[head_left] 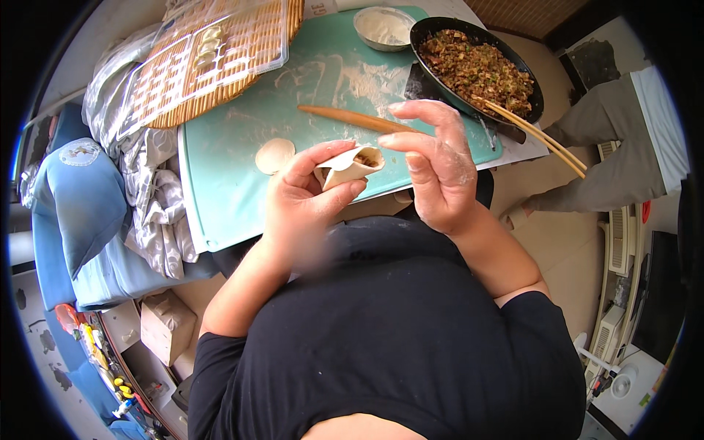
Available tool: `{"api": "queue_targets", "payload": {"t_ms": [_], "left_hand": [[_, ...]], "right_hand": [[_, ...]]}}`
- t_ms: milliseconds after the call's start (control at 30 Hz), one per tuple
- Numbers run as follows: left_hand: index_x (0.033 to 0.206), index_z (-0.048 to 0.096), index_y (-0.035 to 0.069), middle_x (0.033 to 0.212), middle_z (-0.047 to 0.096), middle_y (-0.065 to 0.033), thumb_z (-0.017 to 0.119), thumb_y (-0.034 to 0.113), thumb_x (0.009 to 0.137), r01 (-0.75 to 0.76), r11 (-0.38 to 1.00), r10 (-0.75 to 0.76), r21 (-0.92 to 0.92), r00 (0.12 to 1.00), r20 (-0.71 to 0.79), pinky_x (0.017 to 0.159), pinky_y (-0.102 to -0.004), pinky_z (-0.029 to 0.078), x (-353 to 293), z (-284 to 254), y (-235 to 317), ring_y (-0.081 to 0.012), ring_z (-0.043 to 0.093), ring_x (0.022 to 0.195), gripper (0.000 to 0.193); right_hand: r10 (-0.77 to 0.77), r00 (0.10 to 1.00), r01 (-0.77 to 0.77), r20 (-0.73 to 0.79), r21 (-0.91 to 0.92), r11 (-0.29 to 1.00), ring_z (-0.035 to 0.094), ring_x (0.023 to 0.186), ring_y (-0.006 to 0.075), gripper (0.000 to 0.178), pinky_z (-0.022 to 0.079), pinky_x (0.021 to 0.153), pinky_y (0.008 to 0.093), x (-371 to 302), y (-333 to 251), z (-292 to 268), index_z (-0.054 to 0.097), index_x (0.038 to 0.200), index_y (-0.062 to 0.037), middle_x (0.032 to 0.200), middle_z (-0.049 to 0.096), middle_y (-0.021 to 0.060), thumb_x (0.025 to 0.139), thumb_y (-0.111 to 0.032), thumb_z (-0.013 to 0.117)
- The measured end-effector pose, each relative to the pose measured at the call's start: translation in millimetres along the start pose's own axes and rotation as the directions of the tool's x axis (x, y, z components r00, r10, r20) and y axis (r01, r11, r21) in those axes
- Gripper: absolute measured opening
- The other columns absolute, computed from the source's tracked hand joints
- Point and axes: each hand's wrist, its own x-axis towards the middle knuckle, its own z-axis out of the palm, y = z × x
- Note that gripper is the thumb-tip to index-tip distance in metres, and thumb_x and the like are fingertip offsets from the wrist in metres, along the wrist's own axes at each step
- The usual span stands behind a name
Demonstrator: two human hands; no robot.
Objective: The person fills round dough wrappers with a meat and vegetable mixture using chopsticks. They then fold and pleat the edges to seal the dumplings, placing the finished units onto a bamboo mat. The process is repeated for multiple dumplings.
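Note:
A half-folded dumpling (350, 167) rests in my left hand (304, 192), pinched between thumb and fingers. Its wrapper is bent over, and brown filling shows at the end facing right. My right hand (440, 165), dusted with flour, is raised just right of the dumpling with its fingers apart and nothing in them. A flat round wrapper (275, 156) lies on the green mat (220, 213) beside my left hand. Behind my right hand is a tapered wooden rolling pin (345, 116), its right end hidden by the fingers.
A black pan of chopped filling (477, 70) stands at the far right, with chopsticks (543, 139) jutting over its edge. Beside it is a bowl of flour (383, 29). At far left, a clear tray (242, 44) with several dumplings sits on a wicker board (172, 115). A person's legs (594, 154) are at right.

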Motion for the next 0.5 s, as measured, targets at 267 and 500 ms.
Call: {"api": "queue_targets", "payload": {"t_ms": [267,500], "left_hand": [[0.116,0.052,-0.002,0.105,0.06,-0.0086,0.065,-0.007,0.076,0.017,0.999,-0.015,-0.036,0.998,0.058,0.081,-0.0257,0.049,0.1,0.8,0.1,-0.0142,0.06,0.093,0.042],[0.116,0.051,-0.002,0.106,0.06,-0.0091,0.064,-0.008,0.075,0.025,0.999,-0.023,-0.034,0.998,0.064,0.082,-0.0261,0.049,-0.6,-0.6,0.5,-0.0146,0.059,0.095,0.043]], "right_hand": [[-0.025,0.991,0.032,0.134,-0.057,0.998,0.046,0.104,0.0304,0.018,0.035,0.091,0.0401,-0.1,-2.6,-2.8,0.065,0.09,-0.0083,0.113,0.052,0.0164,0.086,-0.02,0.052],[-0.02,0.994,0.018,0.107,0.014,1.0,0.048,0.101,0.0284,0.013,0.037,0.089,0.0377,1.9,-3.0,-4.0,0.065,0.09,-0.0074,0.108,0.054,0.0145,0.084,-0.016,0.057]]}}
